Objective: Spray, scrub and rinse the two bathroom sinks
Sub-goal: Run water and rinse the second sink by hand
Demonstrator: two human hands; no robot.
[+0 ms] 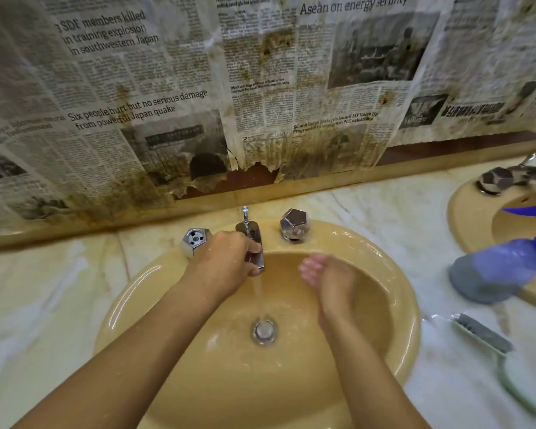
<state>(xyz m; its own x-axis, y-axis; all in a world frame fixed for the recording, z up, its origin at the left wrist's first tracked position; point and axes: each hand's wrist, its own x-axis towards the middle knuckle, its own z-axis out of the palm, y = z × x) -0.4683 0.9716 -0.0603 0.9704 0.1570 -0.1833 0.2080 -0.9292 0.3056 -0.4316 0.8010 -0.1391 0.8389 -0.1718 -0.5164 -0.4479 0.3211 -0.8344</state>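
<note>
Rinsing of the near sink [143, 283] is judged under way (water is running).
The spout [255, 243] is gripped by the left hand [226, 264]; the right hand [328, 277] is held flat-fingered inside the basin; the second sink [468, 218], at far right, is judged next.

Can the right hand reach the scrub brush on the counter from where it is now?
Probably yes: the right hand is open in the sink, and the scrub brush lies just beyond the rim, nothing between.

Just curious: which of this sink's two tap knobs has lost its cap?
The left knob, beside the left hand: its open top shows a hollow, while the right knob keeps its dark faceted cap.
</note>
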